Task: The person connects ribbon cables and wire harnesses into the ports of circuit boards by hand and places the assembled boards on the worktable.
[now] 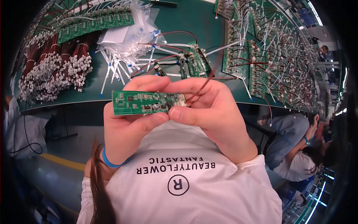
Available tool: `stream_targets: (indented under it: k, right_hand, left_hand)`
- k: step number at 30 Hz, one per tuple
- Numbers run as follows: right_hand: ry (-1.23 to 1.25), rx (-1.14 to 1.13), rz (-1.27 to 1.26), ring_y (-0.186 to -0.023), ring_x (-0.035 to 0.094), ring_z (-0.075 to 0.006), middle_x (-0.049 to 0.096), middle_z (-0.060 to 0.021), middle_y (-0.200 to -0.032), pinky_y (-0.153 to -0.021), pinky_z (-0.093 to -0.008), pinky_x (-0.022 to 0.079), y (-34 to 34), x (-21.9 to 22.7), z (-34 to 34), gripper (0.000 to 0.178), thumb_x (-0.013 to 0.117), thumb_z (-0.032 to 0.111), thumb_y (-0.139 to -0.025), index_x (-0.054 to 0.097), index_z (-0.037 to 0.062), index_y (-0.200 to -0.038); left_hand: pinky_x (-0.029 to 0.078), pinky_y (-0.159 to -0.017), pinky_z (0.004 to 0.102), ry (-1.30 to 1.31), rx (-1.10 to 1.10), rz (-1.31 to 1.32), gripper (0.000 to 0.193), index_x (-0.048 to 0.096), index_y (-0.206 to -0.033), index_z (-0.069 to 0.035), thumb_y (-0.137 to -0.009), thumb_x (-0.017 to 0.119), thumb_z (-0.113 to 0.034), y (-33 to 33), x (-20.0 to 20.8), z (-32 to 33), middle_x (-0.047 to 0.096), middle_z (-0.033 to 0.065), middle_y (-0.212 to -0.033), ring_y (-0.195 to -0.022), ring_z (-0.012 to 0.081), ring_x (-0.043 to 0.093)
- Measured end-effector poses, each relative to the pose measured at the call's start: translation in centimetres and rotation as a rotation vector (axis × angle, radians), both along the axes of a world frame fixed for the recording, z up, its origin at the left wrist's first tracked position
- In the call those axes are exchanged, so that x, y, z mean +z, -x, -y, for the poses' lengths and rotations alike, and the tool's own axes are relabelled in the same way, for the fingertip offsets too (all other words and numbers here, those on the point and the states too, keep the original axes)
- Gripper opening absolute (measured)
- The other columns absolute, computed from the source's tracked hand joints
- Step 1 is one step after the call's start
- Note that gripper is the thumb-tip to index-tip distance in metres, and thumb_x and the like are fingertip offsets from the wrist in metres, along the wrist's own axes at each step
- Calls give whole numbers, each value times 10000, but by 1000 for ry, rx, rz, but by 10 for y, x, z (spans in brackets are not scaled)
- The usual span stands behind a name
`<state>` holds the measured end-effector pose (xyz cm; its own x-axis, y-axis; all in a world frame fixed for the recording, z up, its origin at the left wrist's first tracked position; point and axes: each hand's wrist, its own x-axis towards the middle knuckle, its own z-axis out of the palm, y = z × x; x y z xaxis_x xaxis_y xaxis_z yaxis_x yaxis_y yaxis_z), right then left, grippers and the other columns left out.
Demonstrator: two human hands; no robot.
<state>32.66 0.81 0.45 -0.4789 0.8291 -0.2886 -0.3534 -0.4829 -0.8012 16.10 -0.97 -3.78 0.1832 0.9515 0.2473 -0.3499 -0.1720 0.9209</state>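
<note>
A small green circuit board [140, 102] is held up in front of my chest, between both hands. My left hand [128, 125] is closed round its left part, thumb on the near edge and fingers at the far edge. My right hand [212, 108] is pinched at the board's right end, where a connector [181, 100] sits. A dark red cable [201, 87] runs up from that connector between the right fingers. The right fingertips partly cover the connector, so how far the plug is seated cannot be seen. Just beyond my hands, several loose boards [194, 63] with cables lie on the table.
Bundles of red cables with white plugs [56, 71] lie on the green table [190, 22] at left, below a board panel [95, 24]. White ribbon cables [112, 71] and clear plastic bags [128, 37] are beside them. Wired boards [261, 71] cover the right. A person [298, 153] sits at right.
</note>
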Motion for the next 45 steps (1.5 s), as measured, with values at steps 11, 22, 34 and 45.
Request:
stream_targets:
  k: [11, 22, 34, 45]
  right_hand:
    - [-163, -33, -140, -787, 549, -120, 581, -92, -881, -685, -237, 447, -30, -19, -19, 432, 582, 61, -775, 434, -93, -1151]
    - [-344, 197, -89, -673, 474, -57, 599, -123, -947, -648, -174, 410, -40, -20, -29, 581, 669, 36, -689, 410, 19, -1209]
    - [-822, -116, 181, -820, 455, -178, 504, -117, -891, -671, -268, 424, -50, -39, 3, 492, 690, -18, -544, 542, -35, -1012]
    - [-904, -204, 271, -763, 447, -170, 576, -89, -737, -654, -257, 353, -44, -48, -1, 345, 677, -44, -576, 588, -40, -910]
  left_hand:
    - [444, -799, 308, 299, -153, 148, 499, 311, -1237, 67, -814, 534, -76, -20, 12, -2, 527, 163, -1045, -912, 244, 560]
    - [498, -774, 337, 710, -463, 382, 403, 375, -1151, 18, -784, 537, -9, -29, 15, -7, 534, 158, -1067, -942, 296, 569]
    - [478, -788, 369, 525, -196, 231, 619, 310, -1264, 3, -762, 627, -173, -31, 12, 4, 539, 183, -1078, -945, 312, 564]
    - [416, -858, 279, 670, -134, 140, 764, 338, -1228, 72, -611, 754, -99, -34, 9, 3, 548, 143, -1063, -984, 179, 535]
